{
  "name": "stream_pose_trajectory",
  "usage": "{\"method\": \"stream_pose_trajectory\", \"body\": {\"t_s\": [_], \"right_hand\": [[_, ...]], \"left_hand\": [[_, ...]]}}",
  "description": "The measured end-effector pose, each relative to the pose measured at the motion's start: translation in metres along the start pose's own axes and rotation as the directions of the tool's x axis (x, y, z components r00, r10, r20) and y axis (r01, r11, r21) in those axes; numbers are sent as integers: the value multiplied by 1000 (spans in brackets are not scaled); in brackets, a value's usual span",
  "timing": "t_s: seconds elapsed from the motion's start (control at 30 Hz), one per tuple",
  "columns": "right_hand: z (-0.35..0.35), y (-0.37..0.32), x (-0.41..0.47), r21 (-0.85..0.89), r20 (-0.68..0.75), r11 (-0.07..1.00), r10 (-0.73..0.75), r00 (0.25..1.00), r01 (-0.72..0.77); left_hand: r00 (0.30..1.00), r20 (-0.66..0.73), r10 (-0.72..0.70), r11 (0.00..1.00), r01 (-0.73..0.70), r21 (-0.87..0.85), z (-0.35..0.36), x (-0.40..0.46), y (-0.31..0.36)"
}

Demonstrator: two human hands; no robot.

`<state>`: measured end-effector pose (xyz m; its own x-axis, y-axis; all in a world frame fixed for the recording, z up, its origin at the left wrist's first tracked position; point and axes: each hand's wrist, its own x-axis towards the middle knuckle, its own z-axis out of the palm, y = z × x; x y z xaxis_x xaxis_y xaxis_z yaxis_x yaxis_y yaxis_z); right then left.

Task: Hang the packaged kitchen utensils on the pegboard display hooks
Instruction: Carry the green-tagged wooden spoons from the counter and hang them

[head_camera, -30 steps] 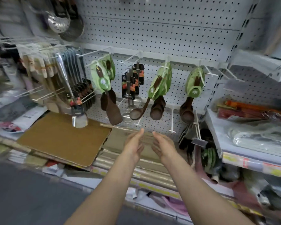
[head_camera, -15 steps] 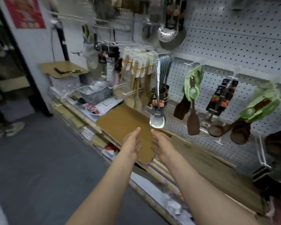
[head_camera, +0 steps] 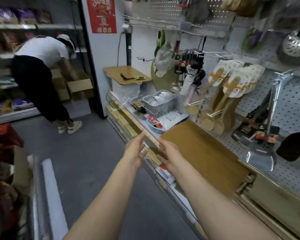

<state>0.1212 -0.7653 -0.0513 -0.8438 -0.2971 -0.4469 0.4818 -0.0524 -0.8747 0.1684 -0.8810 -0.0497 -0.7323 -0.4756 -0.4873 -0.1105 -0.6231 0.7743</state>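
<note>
Left hand (head_camera: 135, 153) and right hand (head_camera: 168, 155) held out side by side, palms facing, not touching. Fingers of both straight and loose, holding nothing. Brown board (head_camera: 203, 153) lies on shelf (head_camera: 164, 177) just right of right fingers. Wooden spoons (head_camera: 230, 94) in packs hang on pegboard (head_camera: 287, 103) hooks, up and right of fingers. Shiny turner (head_camera: 265, 135) hangs farther right; blurry, maybe metal. Gray basket (head_camera: 160, 103) sits above fingers. Person (head_camera: 42, 75) bends over boxes far left.
</note>
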Motion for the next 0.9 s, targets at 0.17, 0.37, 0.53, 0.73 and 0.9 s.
{"method": "stream_pose_trajectory", "body": {"t_s": [0.17, 0.37, 0.53, 0.73, 0.9], "right_hand": [[53, 0, 41, -49, 19, 999, 8, 1000, -7], [100, 11, 100, -89, 76, 991, 103, 992, -96], [130, -14, 182, -61, 43, 991, 118, 992, -115], [206, -66, 312, -4, 70, 993, 122, 990, -122], [266, -128, 433, -13, 81, 994, 109, 991, -109]], "left_hand": [[999, -37, -3, 999, 2, -35, -37, 40, 30], [995, -93, -37, 997, 30, -74, -56, 97, 50], [995, -90, -30, 998, 24, -61, -51, 182, 88], [991, -131, -10, 999, 5, -38, -47, 321, 164], [984, -178, 20, 1000, -23, -15, -23, 444, 248]]}}
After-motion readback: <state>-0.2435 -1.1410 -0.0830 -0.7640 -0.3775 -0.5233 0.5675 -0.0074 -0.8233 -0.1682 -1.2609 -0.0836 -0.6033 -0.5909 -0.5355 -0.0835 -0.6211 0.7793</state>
